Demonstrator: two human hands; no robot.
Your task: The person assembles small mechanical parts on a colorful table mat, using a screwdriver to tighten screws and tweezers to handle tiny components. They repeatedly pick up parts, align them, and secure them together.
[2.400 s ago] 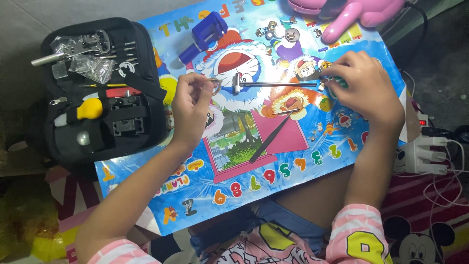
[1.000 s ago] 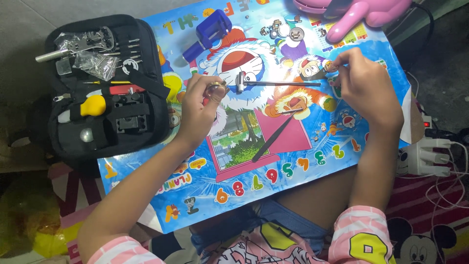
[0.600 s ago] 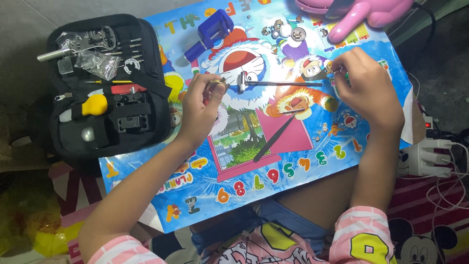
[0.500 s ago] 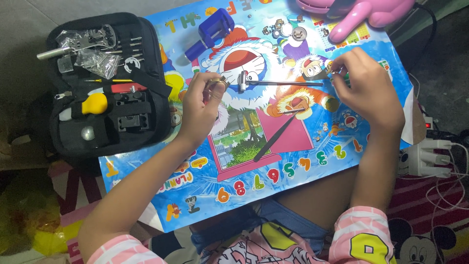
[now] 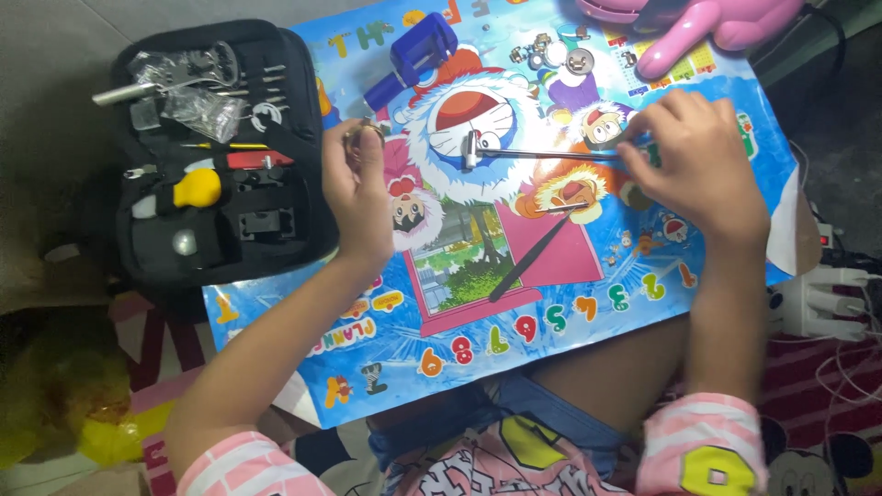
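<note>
Left hand: closed, pinching a small round metal piece at fingertips, at 9 o'clock of a small hammer. Right hand: closed around the hammer's handle end, head lying at 9 o'clock on the cartoon mat, well apart from the piece. Tweezers lying at 6 o'clock of hammer, untouched. Watch parts at 12 o'clock; blue holder at 11 o'clock. Black tool case open at 9 o'clock. Progress judged early: piece held up, no tool applied yet
</note>
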